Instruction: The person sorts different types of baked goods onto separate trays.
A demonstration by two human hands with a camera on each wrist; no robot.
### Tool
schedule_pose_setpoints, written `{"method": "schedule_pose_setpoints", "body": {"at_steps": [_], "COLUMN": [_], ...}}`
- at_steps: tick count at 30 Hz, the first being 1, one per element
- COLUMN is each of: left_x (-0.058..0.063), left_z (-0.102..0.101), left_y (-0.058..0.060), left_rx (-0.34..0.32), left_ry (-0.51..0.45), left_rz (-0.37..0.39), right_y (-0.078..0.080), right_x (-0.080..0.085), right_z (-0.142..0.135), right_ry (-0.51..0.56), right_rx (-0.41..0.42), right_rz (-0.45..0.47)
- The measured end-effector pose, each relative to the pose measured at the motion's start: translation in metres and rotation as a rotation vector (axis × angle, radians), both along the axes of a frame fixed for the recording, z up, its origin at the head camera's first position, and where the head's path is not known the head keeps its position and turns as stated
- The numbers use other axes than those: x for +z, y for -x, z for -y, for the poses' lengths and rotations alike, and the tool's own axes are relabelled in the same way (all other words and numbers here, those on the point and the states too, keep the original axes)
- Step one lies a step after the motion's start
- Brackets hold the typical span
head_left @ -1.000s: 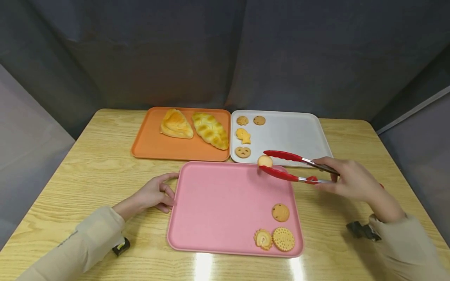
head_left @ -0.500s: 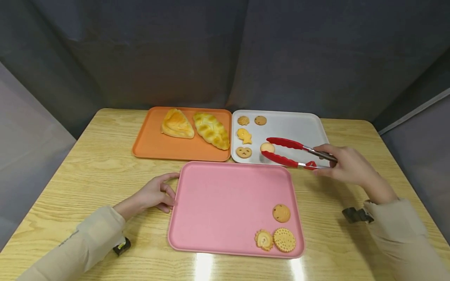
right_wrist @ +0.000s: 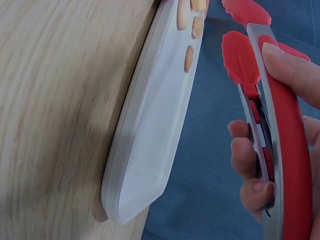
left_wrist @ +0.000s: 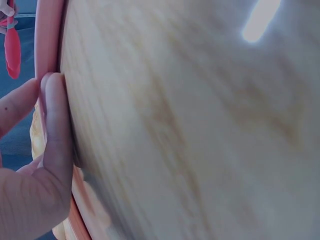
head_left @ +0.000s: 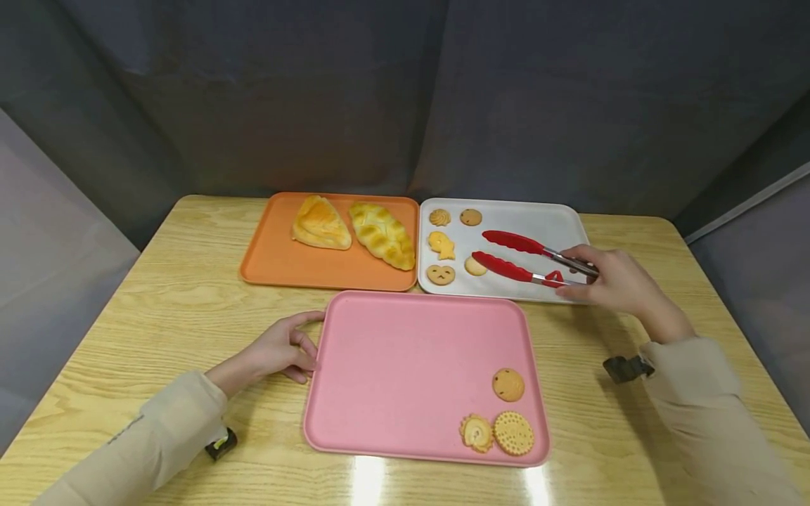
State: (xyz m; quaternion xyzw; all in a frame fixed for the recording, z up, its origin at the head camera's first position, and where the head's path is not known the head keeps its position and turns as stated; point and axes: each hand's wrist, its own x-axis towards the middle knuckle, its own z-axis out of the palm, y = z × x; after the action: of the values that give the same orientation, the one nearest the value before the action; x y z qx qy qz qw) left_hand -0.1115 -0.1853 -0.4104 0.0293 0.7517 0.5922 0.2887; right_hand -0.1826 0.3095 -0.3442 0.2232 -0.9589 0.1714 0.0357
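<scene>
My right hand (head_left: pixel 616 281) grips a pair of red-tipped tongs (right_wrist: pixel 287 140) by the handle, thumb on one arm and fingers on the other. The tongs' tips stand apart over the white tray (head_left: pixel 544 228). A round pale cookie (head_left: pixel 476 266) lies on that tray, partly overlapped by the nearer tip, with nothing held between the tips. My left hand (head_left: pixel 272 348) rests at the left edge of the pink tray (head_left: pixel 405 372), thumb and forefinger touching its rim (left_wrist: pixel 48 40). Its other fingers are loosely bent.
Also on the white tray are a swirl cookie (head_left: pixel 439 217), a spotted cookie (head_left: pixel 471 217), a fish-shaped one (head_left: pixel 441 245) and a face cookie (head_left: pixel 441 275). An orange tray (head_left: pixel 272 260) beside it bears two breads (head_left: pixel 382 235). Three cookies (head_left: pixel 508 384) lie on the pink tray's right side.
The tongs have carried the round cookie back from over the pink tray's far edge to the white tray and let it go, the tips rising away. My left hand has stayed put.
</scene>
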Motion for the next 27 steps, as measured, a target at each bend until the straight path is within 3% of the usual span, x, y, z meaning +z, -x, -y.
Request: {"method": "schedule_pose_setpoints", "body": {"at_steps": [9, 20, 27], "left_x": [0.001, 0.002, 0.001], "left_z": [0.0, 0.0, 0.0], "left_y": [0.0, 0.0, 0.0], "left_rx": [0.003, 0.001, 0.008], "left_ry": [0.003, 0.006, 0.007], "left_rz": [0.0, 0.003, 0.008], "right_y": [0.012, 0.016, 0.022], "right_x": [-0.004, -0.012, -0.012], "right_z": [0.0, 0.006, 0.011], "right_ry": [-0.017, -0.085, -0.094], "right_rx": [-0.03, 0.012, -0.036], "right_rz": [0.047, 0.087, 0.143]}}
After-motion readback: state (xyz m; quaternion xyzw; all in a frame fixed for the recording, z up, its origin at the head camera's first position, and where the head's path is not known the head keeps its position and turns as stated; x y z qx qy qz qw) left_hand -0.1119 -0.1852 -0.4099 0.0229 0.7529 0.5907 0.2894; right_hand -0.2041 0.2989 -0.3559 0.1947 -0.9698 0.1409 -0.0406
